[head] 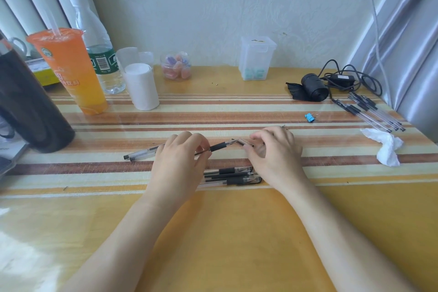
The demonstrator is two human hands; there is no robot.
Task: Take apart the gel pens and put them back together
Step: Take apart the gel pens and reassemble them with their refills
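pen tip (246, 143): hidden by right hand (272, 149) | bag (28, 102): cropped left

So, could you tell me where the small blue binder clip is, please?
The blue binder clip lies on the striped mat, right of centre, beyond the right hand, left of the far-right pens.

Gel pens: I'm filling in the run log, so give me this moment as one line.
left hand: holds gel pen | right hand: at its tip | more pens: near the hands | spare pens: far right
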